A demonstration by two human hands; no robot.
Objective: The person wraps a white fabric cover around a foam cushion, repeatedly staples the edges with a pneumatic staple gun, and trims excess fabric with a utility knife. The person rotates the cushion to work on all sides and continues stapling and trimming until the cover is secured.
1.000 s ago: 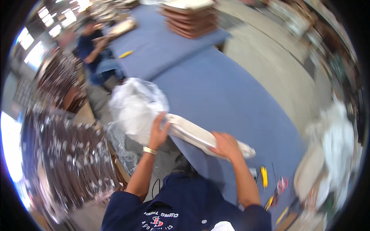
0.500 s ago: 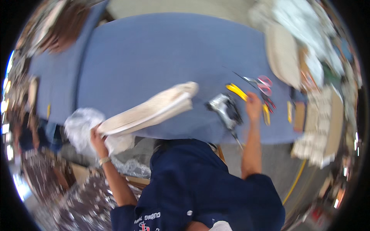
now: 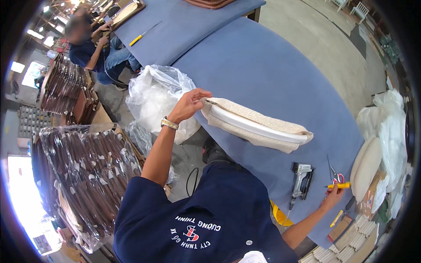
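My left hand (image 3: 189, 104) grips the left end of a long curved seat pad (image 3: 256, 126), white board wrapped in beige fabric, which rests on the blue padded table (image 3: 280, 70). My right hand (image 3: 333, 195) reaches to the table's right edge and pinches a yellow-handled knife (image 3: 340, 185). A grey pneumatic stapler (image 3: 301, 177) lies on the table between the pad and my right hand. Scissors with red handles (image 3: 337, 174) lie just above the knife.
A clear plastic bag of white stuffing (image 3: 158, 98) stands left of the table. Wrapped dark wooden parts (image 3: 85, 175) are stacked at the lower left. Another person (image 3: 90, 48) sits at the far left. Beige pads (image 3: 366, 168) and white material lie at the right.
The view has swung back to the left. My left hand still holds the pad's end. My right hand has gone past the stapler and closed on the yellow knife.
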